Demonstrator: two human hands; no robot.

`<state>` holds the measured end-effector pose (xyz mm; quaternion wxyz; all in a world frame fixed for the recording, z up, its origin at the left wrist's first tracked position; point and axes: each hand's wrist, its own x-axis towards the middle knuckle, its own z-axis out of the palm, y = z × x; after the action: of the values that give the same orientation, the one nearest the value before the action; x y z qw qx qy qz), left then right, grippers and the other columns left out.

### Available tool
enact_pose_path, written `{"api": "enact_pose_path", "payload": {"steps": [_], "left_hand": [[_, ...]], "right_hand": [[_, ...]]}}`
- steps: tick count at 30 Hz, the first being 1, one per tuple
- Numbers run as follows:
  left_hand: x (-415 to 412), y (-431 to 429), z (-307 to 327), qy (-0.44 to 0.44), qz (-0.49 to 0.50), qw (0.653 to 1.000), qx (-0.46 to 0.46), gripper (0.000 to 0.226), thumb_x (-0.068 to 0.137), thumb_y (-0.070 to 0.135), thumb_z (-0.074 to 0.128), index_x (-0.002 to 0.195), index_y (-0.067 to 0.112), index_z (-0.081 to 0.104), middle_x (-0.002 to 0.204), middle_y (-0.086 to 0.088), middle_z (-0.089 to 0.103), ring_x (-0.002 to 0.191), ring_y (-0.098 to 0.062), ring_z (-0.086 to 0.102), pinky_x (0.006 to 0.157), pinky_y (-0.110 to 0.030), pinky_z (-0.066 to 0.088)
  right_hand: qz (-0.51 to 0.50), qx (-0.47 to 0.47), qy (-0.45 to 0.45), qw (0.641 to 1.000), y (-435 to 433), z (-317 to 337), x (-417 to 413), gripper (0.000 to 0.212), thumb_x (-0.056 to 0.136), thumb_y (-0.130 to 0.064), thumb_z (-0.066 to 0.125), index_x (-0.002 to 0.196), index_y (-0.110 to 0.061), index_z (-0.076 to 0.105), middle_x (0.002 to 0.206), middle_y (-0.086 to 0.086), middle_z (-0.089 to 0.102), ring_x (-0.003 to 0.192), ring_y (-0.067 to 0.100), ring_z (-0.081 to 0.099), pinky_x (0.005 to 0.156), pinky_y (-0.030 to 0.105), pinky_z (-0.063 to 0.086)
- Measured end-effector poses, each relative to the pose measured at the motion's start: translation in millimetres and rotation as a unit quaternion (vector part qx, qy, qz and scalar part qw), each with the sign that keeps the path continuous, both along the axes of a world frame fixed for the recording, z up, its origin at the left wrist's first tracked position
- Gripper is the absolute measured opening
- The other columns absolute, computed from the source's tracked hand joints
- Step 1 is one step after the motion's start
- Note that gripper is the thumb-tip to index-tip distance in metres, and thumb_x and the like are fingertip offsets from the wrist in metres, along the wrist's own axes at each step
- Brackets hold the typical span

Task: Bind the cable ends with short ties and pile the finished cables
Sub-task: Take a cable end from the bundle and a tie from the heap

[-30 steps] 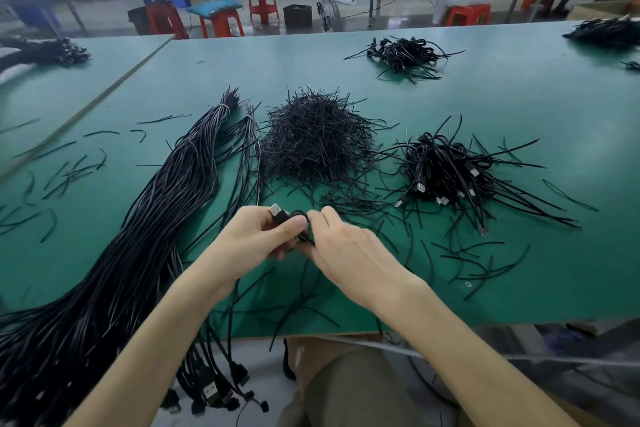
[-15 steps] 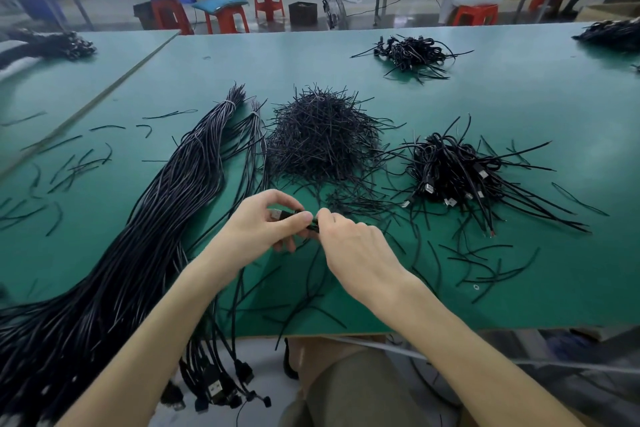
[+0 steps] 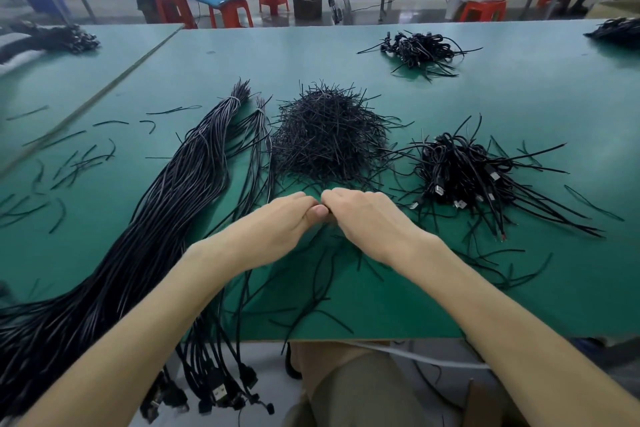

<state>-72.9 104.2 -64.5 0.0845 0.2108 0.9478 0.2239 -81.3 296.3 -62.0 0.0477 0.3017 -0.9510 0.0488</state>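
Pinching with fingers curled tight, our left grip (image 3: 277,224) and right grip (image 3: 365,218) meet thumb to thumb over the counter (image 3: 519,97), just before the tie heap (image 3: 329,142). The cable end (image 3: 328,211) shows only as a dark sliver between them. We judge the twist may loosen unseen, or stray ties (image 3: 509,282) beside our right wrist may snag.

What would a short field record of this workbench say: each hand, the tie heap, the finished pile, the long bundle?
left hand: pinches a cable, mostly hidden
right hand: pinches the same cable, fingertips meeting the left's
short ties: heap just beyond the hands
finished cables: pile right of the ties
long bundle: left side, plugs hanging off the table edge
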Motion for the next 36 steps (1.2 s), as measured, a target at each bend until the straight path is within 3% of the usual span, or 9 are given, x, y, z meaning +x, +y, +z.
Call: {"api": "enact_pose_path", "payload": {"steps": [5,10,12,16,19,23,29,33,36], "left_hand": [[-11,3,-18,0.027,0.038,0.996,0.080,0.041,0.109,0.041,0.036,0.073,0.023,0.042,0.067,0.008,0.046,0.060,-0.006,0.043,0.058,-0.023,0.031],[-22,1,-30,0.088,0.198,0.965,0.150,0.040,0.110,0.037,0.036,0.078,0.023,0.055,0.075,0.001,0.061,0.070,-0.018,0.055,0.065,-0.037,0.040],[-24,1,-34,0.085,0.272,0.931,0.228,0.043,0.112,0.035,0.034,0.079,0.021,0.057,0.076,0.001,0.060,0.070,-0.016,0.054,0.062,-0.028,0.040],[-20,-1,-40,0.067,0.325,0.844,0.421,0.043,0.112,0.035,0.033,0.083,0.015,0.056,0.060,0.012,0.044,0.050,-0.007,0.037,0.052,-0.024,0.031],[-18,-4,-41,0.047,0.322,0.823,0.465,0.042,0.113,0.036,0.033,0.084,0.013,0.055,0.053,0.014,0.039,0.046,-0.006,0.032,0.047,-0.022,0.027],[-16,3,-41,0.076,0.277,0.871,0.400,0.043,0.112,0.033,0.035,0.077,0.017,0.054,0.066,0.008,0.052,0.053,-0.002,0.043,0.059,-0.021,0.038],[-18,0,-44,0.089,0.282,0.866,0.402,0.044,0.112,0.034,0.036,0.077,0.016,0.057,0.061,0.012,0.048,0.051,-0.003,0.042,0.059,-0.027,0.036],[-17,2,-47,0.093,0.276,0.892,0.344,0.043,0.111,0.037,0.035,0.081,0.017,0.058,0.074,0.005,0.058,0.064,-0.002,0.052,0.068,-0.029,0.043],[-18,2,-46,0.099,0.279,0.898,0.326,0.043,0.111,0.038,0.034,0.082,0.018,0.059,0.074,0.004,0.058,0.068,-0.011,0.053,0.073,-0.039,0.050]], "right_hand": [[0.009,-0.033,-0.044,0.998,2,-8,-8,0.020,0.107,-0.036,0.045,0.103,-0.017,0.043,0.105,0.000,0.055,0.092,0.031,0.063,0.069,0.043,0.045],[-0.056,-0.223,-0.055,0.972,7,-5,-24,0.056,0.097,-0.057,0.055,0.136,-0.017,0.048,0.114,-0.004,0.056,0.093,0.013,0.056,0.084,0.037,0.050],[-0.117,-0.356,-0.042,0.926,8,-4,-34,0.052,0.096,-0.051,0.060,0.133,-0.016,0.051,0.103,-0.004,0.058,0.087,0.013,0.057,0.084,0.033,0.050],[-0.227,-0.570,-0.077,0.786,4,-10,-50,0.042,0.093,-0.041,0.071,0.122,-0.018,0.051,0.092,-0.004,0.062,0.086,0.015,0.065,0.080,0.029,0.050],[-0.256,-0.482,-0.099,0.832,-5,-23,-57,0.042,0.094,-0.042,0.069,0.123,-0.017,0.051,0.106,0.001,0.059,0.092,0.014,0.058,0.085,0.033,0.049],[-0.280,-0.402,-0.085,0.868,-24,-27,-63,0.042,0.100,-0.046,0.058,0.125,-0.013,0.051,0.117,0.002,0.054,0.099,0.019,0.055,0.081,0.034,0.043],[-0.296,-0.375,-0.059,0.876,-34,-19,-70,0.022,0.106,-0.028,0.052,0.112,-0.010,0.062,0.106,0.004,0.064,0.094,0.024,0.061,0.075,0.032,0.040],[-0.285,-0.361,-0.054,0.886,-26,-17,-65,0.031,0.107,-0.023,0.049,0.091,-0.005,0.068,0.086,0.005,0.071,0.078,0.025,0.066,0.068,0.035,0.048],[-0.279,-0.377,-0.055,0.881,-18,-14,-59,0.037,0.108,-0.025,0.047,0.092,-0.001,0.070,0.081,0.008,0.073,0.072,0.028,0.067,0.075,0.043,0.057]]}}
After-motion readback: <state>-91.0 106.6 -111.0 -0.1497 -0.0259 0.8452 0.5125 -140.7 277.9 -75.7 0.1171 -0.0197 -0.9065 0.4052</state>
